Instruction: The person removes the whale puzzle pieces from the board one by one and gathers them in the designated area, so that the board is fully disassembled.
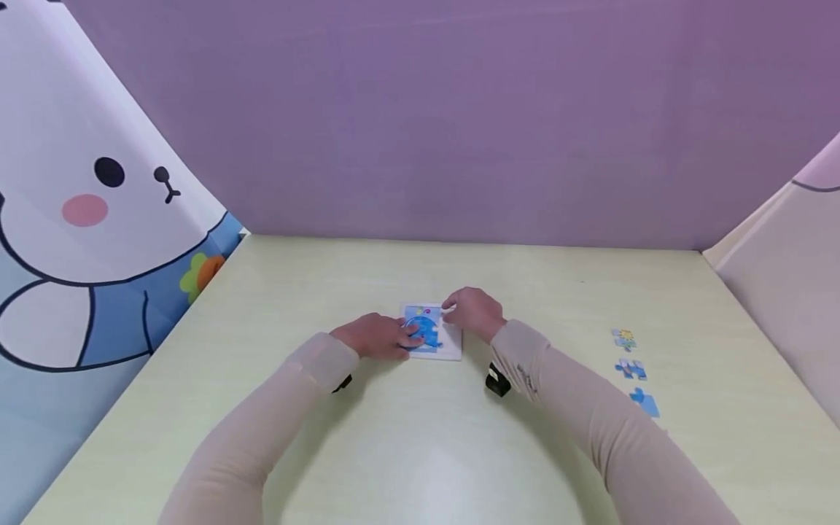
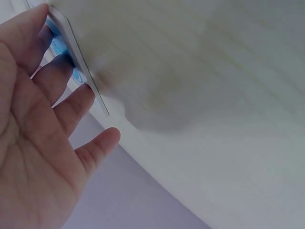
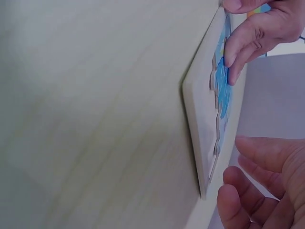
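Note:
A white-framed jigsaw puzzle board (image 1: 451, 348) lies on the table, its left part filled with a blue cartoon picture (image 1: 428, 326). My left hand (image 1: 377, 337) rests on the board's left side, fingers spread over the blue pieces. In the left wrist view, the fingertips of that hand (image 2: 43, 124) lie along the board's edge. At the upper right corner is my right hand (image 1: 477, 312). The right wrist view shows this hand (image 3: 276, 186) with bent fingers and nothing between them, beside the bare white strip of the board (image 3: 202, 114).
Three loose puzzle pieces stand in a column at the right of the table: a yellow-and-blue piece (image 1: 624, 339), a blue patterned piece (image 1: 631, 369) and a plain blue piece (image 1: 646, 403). A purple backdrop (image 1: 459, 124) rises behind the table (image 1: 420, 452).

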Available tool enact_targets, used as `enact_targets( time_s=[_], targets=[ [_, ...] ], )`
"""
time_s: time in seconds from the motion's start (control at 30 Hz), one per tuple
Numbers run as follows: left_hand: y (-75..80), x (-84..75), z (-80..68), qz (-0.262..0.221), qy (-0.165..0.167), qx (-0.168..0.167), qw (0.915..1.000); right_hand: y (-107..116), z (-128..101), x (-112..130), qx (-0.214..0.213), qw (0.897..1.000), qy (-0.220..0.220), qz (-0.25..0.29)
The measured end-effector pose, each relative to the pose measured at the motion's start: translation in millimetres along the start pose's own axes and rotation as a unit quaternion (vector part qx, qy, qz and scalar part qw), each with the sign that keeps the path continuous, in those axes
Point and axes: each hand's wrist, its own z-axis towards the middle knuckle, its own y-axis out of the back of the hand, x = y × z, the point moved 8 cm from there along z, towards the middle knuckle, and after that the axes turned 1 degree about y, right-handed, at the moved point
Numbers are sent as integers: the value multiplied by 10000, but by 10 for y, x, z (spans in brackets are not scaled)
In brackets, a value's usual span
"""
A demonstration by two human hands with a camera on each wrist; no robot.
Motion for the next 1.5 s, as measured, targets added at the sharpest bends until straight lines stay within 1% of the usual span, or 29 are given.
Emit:
enact_targets(
  time_s=[0.13, 0.33, 0.47, 0.67, 0.9, 1.1, 1.3, 1.5],
  targets=[
    [-7, 15, -8, 110, 31, 80, 9999, -20, 11, 33, 2, 10000, -19, -58],
    [-9, 23, -9, 65, -24, 3, 10000, -57, 2, 50, 63, 9993, -210, -304],
    [0, 24, -5, 86, -21, -13, 10000, -79, 19, 67, 88, 9991, -250, -330],
    [7, 24, -16, 94, 62, 47, 9999, -84, 49, 94, 61, 9988, -207, -435],
    [15, 15, -11, 109, 41, 43, 9999, -92, 67, 105, 83, 9990, -88, -433],
    [15, 2, -1, -36, 14, 52, 10000, -123, 76, 109, 123, 9983, -57, -575],
    [-4, 1, 8, -89, 82, 84, 9999, -146, 72, 110, 151, 9974, -62, -704],
    [-8, 8, 16, -33, 83, 89, 9999, -154, 72, 90, 141, 9982, -95, -570]
  ],
)
